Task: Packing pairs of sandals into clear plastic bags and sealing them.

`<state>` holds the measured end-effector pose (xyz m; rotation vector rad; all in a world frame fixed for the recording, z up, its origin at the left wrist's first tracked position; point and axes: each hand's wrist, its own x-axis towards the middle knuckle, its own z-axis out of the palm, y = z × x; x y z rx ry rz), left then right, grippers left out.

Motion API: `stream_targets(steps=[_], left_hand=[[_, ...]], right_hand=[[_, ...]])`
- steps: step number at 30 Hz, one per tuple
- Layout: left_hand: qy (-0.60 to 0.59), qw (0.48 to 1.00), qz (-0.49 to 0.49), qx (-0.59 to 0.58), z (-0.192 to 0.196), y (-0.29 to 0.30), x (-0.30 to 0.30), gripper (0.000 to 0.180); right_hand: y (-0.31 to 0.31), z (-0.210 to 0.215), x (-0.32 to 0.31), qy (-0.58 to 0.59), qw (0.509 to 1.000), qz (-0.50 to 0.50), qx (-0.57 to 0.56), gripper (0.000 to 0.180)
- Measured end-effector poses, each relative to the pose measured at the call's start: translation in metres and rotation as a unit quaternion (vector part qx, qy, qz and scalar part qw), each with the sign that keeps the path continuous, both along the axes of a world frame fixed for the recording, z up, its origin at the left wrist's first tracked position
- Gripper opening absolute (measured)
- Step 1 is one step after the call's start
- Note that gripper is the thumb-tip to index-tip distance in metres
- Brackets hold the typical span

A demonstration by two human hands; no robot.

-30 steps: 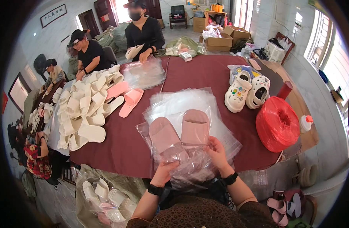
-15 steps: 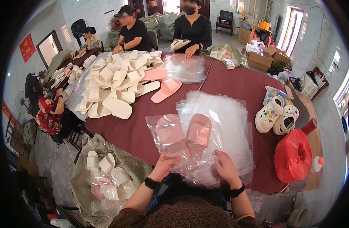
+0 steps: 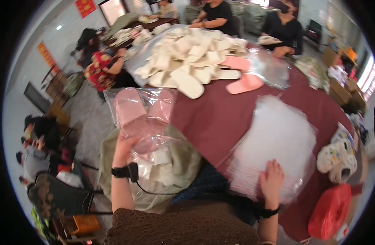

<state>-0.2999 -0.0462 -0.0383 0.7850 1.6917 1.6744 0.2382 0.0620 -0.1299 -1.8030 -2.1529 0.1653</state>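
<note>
**Bagged slippers held out left, bag stack under your right palm**

Your left hand (image 3: 124, 149) is closed on the lower end of the clear bag of pink slippers (image 3: 140, 110), holding it off the near-left table edge, above the open sack (image 3: 171, 163). The bag's long axis runs away from you, toes far. Your right hand (image 3: 271, 181) lies flat, fingers spread, on the near edge of the stack of clear bags (image 3: 277, 143), well apart to the right on the maroon table (image 3: 220, 118).
</note>
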Motion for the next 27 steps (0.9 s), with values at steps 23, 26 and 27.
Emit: stream_targets(steps=[23, 26, 27], left_hand=[[0.453, 0.616, 0.148, -0.627, -0.096, -0.016, -0.062, 0.116], [0.518, 0.766, 0.032, -0.379, -0.061, 0.034, -0.064, 0.106], [0.495, 0.825, -0.024, -0.272, -0.059, 0.061, -0.068, 0.103]], right_hand=[[-0.001, -0.004, -0.008, 0.001, 1.0, 0.021, 0.022, 0.057], [0.001, -0.002, -0.012, 0.005, 0.999, 0.029, 0.022, 0.057], [0.002, -0.003, -0.014, 0.007, 0.999, 0.027, 0.026, 0.057]])
